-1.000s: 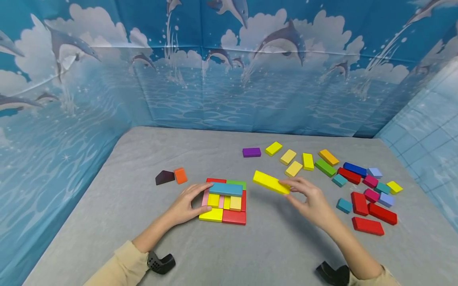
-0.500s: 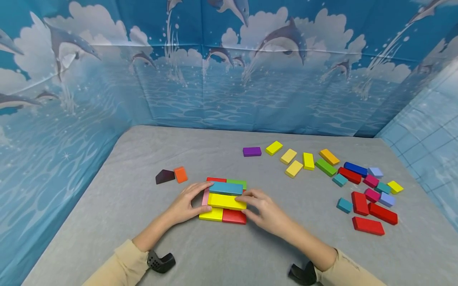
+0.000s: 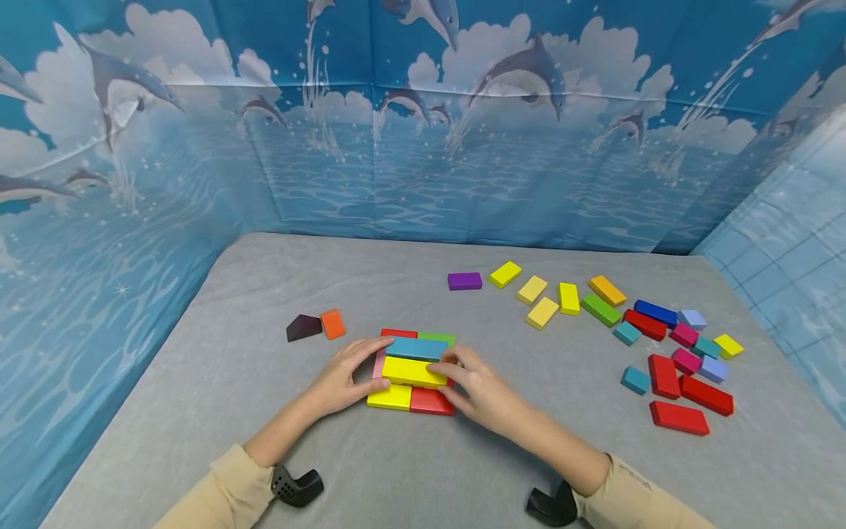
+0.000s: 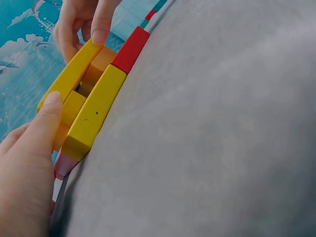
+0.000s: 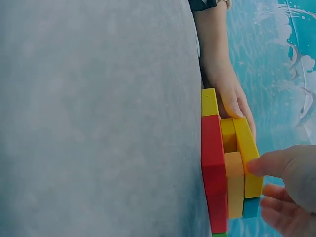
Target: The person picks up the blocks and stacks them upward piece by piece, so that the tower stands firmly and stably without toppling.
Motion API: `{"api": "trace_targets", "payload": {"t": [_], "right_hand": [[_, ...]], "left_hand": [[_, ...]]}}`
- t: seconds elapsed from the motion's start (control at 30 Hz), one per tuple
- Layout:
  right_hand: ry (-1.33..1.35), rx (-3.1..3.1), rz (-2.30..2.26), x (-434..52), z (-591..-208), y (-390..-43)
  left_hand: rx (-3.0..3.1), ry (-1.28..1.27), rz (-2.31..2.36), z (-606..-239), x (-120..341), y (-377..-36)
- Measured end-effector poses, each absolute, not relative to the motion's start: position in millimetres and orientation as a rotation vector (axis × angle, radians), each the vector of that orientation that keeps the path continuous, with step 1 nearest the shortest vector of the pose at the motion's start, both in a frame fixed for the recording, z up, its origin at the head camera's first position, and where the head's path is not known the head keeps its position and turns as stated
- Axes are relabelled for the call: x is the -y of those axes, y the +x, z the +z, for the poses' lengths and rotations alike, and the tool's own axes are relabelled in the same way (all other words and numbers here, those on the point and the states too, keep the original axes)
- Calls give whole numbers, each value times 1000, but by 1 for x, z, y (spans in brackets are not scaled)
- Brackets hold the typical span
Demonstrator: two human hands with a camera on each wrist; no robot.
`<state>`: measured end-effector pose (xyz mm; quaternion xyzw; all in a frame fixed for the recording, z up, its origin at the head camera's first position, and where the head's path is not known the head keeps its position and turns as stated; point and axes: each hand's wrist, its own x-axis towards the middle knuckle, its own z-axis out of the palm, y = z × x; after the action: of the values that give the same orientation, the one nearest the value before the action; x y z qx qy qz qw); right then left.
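Observation:
In the head view, a low stack of coloured wooden blocks [image 3: 431,401] sits mid-table. Across its top lie a long blue block [image 3: 416,348] and, on its near side, a long yellow block [image 3: 411,371]. My left hand [image 3: 340,378] holds the stack's left side, fingers by the blue block's end and thumb at the yellow block's left end. My right hand [image 3: 479,389] pinches the yellow block's right end between thumb and fingers. Seen from the left wrist, the yellow block [image 4: 71,74] lies over shorter yellow-orange blocks [image 4: 72,104], with a gap between them.
Many loose blocks lie to the right, among them red ones [image 3: 679,417], a teal one [image 3: 636,380] and a green one [image 3: 601,310]. Further back is a purple block [image 3: 465,281]. Left of the stack are a dark angled block [image 3: 304,328] and an orange block [image 3: 333,323].
My right hand has brought the long yellow block leftward from mid-air onto the stack beside the blue block, then shifted it slightly left. The left hand has stayed in place.

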<state>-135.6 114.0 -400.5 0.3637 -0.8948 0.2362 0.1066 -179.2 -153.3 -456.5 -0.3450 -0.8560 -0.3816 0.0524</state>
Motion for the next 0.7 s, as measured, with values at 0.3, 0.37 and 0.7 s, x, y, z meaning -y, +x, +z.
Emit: {"api": "trace_targets", "payload": {"t": [0.3,0.37,0.7], "right_hand": [[836,2862,920,-115,-406,-146],[813,2897,986,-116,-407,-148],[816,2912,1101,-118,-408,-155]], "left_hand": [[2618,-1038,-1161,-456,153,-179],[2618,-1037,-1158,-457,153,-179],[2626,-1038,-1168,-454,152,-180]]}}
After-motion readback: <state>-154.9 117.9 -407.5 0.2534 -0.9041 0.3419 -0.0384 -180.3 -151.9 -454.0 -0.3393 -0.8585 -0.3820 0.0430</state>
